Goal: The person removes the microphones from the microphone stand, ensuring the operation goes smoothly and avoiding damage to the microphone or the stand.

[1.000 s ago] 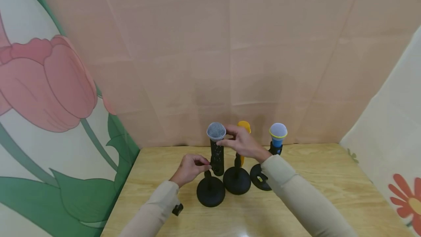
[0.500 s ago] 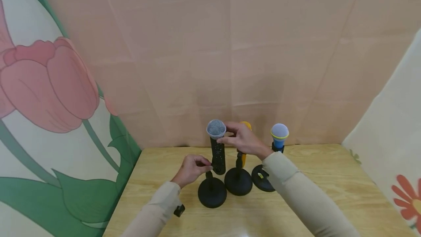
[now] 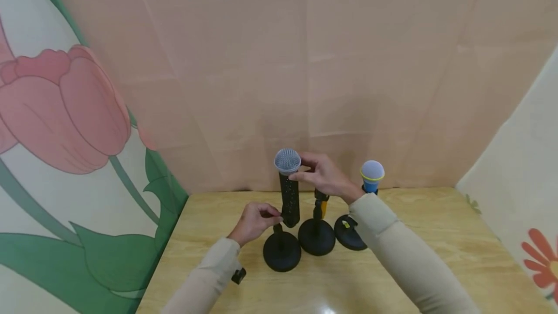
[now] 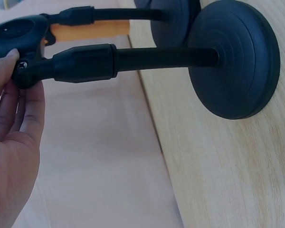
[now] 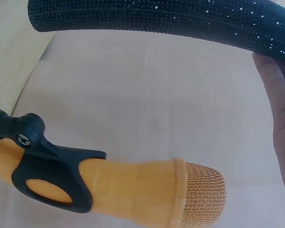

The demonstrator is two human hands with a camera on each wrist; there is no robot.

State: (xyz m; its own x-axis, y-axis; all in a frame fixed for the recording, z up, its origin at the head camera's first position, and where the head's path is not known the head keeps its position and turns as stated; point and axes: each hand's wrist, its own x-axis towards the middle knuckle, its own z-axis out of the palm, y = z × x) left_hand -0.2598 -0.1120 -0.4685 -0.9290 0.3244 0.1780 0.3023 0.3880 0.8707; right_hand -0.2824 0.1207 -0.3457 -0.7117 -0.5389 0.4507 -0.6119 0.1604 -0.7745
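My right hand (image 3: 326,177) holds a black speckled microphone (image 3: 289,200) just under its silver mesh head, thumb and fingers round it. The microphone stands nearly upright above the left desk stand, its lower end near my left fingertips. In the right wrist view its dark body (image 5: 156,18) spans the top, with my fingers (image 5: 274,85) against it. My left hand (image 3: 256,222) pinches the stand's (image 3: 282,252) pivot joint between thumb and fingers. The left wrist view shows the black clip (image 4: 16,35) above that joint, and the stand's round base on the table.
Right of it, a second stand (image 3: 317,237) carries an orange microphone (image 5: 133,190), its head hidden behind my right hand in the head view. A third stand (image 3: 348,239) bears a blue microphone (image 3: 372,173) with a white head. A pinkish cloth backdrop (image 3: 244,86) rises behind the table (image 3: 418,236).
My right hand has raised the black microphone somewhat, and now covers the orange microphone's head. My left hand keeps its pinch on the stand's joint.
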